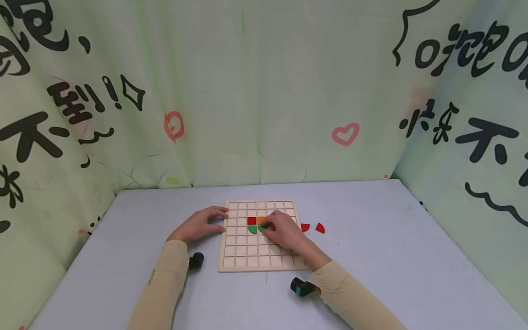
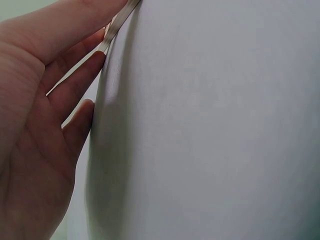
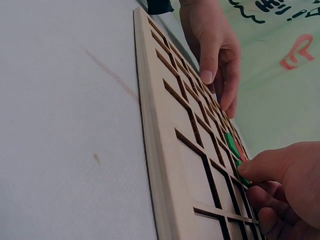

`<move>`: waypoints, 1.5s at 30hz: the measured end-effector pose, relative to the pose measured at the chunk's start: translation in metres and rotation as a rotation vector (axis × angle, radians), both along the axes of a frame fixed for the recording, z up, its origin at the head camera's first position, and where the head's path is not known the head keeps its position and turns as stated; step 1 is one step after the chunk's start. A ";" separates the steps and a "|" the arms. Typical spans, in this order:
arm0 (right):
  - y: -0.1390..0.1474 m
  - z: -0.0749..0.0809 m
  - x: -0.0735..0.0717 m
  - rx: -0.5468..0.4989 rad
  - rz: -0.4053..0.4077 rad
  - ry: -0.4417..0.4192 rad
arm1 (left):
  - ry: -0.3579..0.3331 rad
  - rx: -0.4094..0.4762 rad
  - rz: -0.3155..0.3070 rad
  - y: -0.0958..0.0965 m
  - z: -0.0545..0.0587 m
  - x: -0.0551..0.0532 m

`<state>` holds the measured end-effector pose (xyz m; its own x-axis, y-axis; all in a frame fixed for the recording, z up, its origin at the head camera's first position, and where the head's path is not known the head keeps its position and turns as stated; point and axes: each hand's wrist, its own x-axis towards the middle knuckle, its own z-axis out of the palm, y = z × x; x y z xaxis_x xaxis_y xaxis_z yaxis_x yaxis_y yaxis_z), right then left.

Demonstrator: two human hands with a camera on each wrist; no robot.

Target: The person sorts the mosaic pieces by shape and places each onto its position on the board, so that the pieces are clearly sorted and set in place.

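A wooden grid board (image 1: 241,262) lies flat on the table. Set in its cells are a red square piece (image 1: 251,221), an orange piece (image 1: 261,219) partly covered by fingers, and a green rounded piece (image 1: 252,229). My right hand (image 1: 284,230) reaches over the board and pinches a second green piece (image 3: 243,172) between thumb and fingers, at the cell right of the first green one. Along the board's left edge, my left hand (image 1: 201,223) rests with thumb and fingers extended, touching the frame. In the left wrist view that hand's fingers (image 2: 75,85) meet the board's edge.
Two red rounded pieces lie right of the board: one red piece (image 1: 305,227) close to its edge, another red piece (image 1: 320,228) farther out. Behind the white table (image 1: 371,220) hangs a pale green curtain (image 1: 264,91) with black writing and red hearts.
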<state>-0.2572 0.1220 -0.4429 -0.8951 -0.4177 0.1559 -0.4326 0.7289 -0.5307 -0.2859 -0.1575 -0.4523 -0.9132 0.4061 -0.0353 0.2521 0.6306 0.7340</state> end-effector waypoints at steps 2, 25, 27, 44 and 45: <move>0.000 0.000 -0.001 -0.004 -0.003 0.001 | 0.000 0.000 0.002 0.000 0.000 0.000; 0.026 0.011 0.001 -0.081 -0.094 0.021 | -0.001 -0.002 -0.007 -0.002 0.000 -0.004; 0.033 0.010 0.001 -0.091 -0.103 0.020 | -0.005 -0.006 -0.004 -0.002 -0.001 -0.004; 0.078 0.004 0.010 -0.115 -0.189 -0.032 | -0.009 -0.003 -0.017 -0.002 -0.001 -0.002; 0.080 0.004 0.010 -0.111 -0.193 -0.027 | -0.009 -0.001 -0.017 -0.002 -0.001 -0.002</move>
